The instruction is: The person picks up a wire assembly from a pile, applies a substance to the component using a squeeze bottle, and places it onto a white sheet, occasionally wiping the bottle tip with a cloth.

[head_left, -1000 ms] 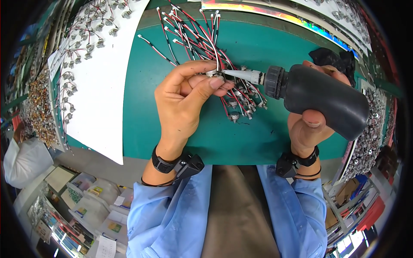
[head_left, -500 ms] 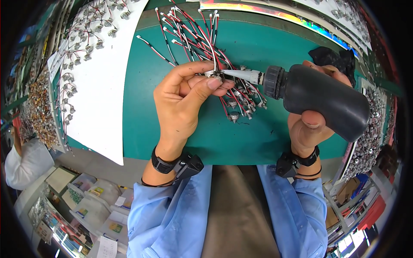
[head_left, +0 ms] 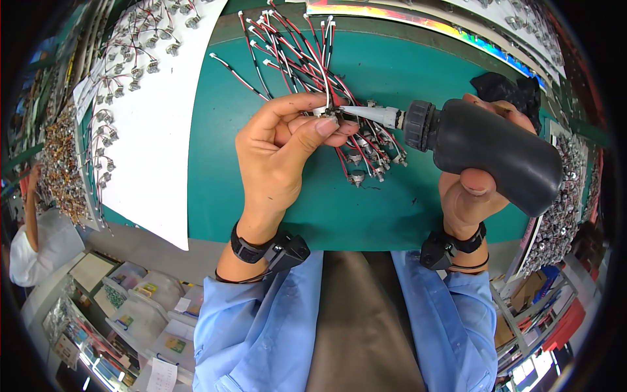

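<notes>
My left hand [head_left: 277, 147] pinches a small wired potentiometer [head_left: 321, 112] between thumb and fingers, its red, black and white leads running up and away. Closed round a black squeeze bottle [head_left: 499, 157], my right hand [head_left: 467, 196] tilts it so that its pale tapered nozzle [head_left: 372, 115] points left. The nozzle's tip meets or nearly meets the potentiometer by my left fingertips; dark material shows there. Behind and beside my left hand lies a bunch of similar wired potentiometers [head_left: 356, 176], with white connectors [head_left: 266, 62] at the far ends of their leads.
A green mat [head_left: 261, 215] covers the bench. On the left, a white sheet [head_left: 157, 150] carries rows of wired parts. A black cloth [head_left: 503, 88] lies beyond the bottle. Piled metal parts [head_left: 558, 215] flank the right side. Another person [head_left: 42, 242] is at the far left.
Both hands, the potentiometer and the bottle hold nearly the same place, with a slight shift of the whole view. At the far left, the other person's arm has risen.
</notes>
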